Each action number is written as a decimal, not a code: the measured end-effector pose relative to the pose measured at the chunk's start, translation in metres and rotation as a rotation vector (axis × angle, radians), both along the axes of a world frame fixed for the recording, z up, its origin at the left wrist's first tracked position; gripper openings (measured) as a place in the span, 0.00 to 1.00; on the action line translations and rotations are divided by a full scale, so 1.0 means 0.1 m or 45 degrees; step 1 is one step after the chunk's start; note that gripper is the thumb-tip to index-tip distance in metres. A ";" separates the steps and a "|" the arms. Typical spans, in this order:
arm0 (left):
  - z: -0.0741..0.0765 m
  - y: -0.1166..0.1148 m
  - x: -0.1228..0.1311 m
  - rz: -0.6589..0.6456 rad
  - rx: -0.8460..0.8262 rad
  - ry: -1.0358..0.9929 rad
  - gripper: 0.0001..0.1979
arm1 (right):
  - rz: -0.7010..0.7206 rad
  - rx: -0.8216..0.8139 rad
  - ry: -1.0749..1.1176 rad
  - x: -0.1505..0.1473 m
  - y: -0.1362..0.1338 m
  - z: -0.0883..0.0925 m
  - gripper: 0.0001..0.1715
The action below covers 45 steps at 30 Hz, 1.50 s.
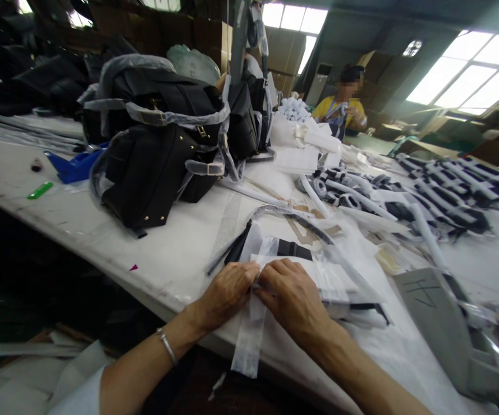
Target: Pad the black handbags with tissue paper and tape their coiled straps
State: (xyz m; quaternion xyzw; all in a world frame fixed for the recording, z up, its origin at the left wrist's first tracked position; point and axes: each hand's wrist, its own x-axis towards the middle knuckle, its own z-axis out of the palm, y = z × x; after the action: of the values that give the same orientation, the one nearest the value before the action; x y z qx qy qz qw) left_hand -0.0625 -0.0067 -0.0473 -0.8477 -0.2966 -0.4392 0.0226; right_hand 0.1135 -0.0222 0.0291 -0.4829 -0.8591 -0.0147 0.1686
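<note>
At the table's front edge my left hand [232,286] and my right hand [287,286] meet, fingers bent and pressed together on a translucent plastic strip [248,340]. The strip's lower end hangs over the edge. Just behind my hands lies a black bag piece [294,249], partly covered by white sheet and clear film, with a wrapped strap [318,230] arching around it. My left hand wears a bracelet at the wrist. Exactly what each fingertip pinches is hidden.
Stacked black bags [154,167] with wrapped handles stand back left, near a blue object [76,166] and a green cutter [40,191]. Wrapped straps [452,190] and a grey bin [435,323] are at the right. A person in yellow [340,109] is at the far side.
</note>
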 end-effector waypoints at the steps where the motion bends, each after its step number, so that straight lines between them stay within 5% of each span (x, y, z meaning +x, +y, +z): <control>1: -0.02 0.00 0.00 -0.002 -0.016 0.002 0.15 | -0.001 0.050 -0.051 -0.02 -0.01 -0.01 0.07; 6: -0.05 0.00 -0.01 -0.034 -0.056 0.008 0.11 | 0.093 0.243 -0.174 -0.04 -0.07 -0.08 0.05; 11: -0.02 0.00 -0.01 -0.037 -0.002 0.071 0.13 | 0.091 0.154 0.022 0.05 -0.04 -0.17 0.05; 20: 0.08 -0.03 -0.05 -0.087 -0.077 0.072 0.12 | 0.308 0.065 0.276 0.12 -0.24 -0.05 0.22; 28: 0.00 -0.04 -0.04 -0.078 -0.088 0.043 0.10 | 0.151 0.149 0.499 0.05 -0.23 0.04 0.04; 32: -0.01 -0.04 -0.06 -0.141 -0.139 0.016 0.13 | 0.414 0.062 0.269 0.04 -0.26 0.11 0.19; 35: -0.01 -0.03 -0.05 -0.151 -0.121 -0.001 0.14 | 0.425 0.061 0.089 0.10 -0.27 0.04 0.28; 40: -0.01 -0.02 -0.03 -0.080 -0.077 0.009 0.13 | 0.480 0.228 0.006 0.24 -0.17 -0.16 0.12; 45: -0.01 -0.02 -0.01 -0.054 -0.022 0.019 0.11 | 0.530 0.258 0.100 0.30 -0.11 -0.17 0.11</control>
State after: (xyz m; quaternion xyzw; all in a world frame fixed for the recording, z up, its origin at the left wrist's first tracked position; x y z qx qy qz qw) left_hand -0.0634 -0.0086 -0.0482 -0.8573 -0.2822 -0.4306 0.0083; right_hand 0.1438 -0.0328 0.0123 -0.2760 -0.9271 -0.0468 0.2490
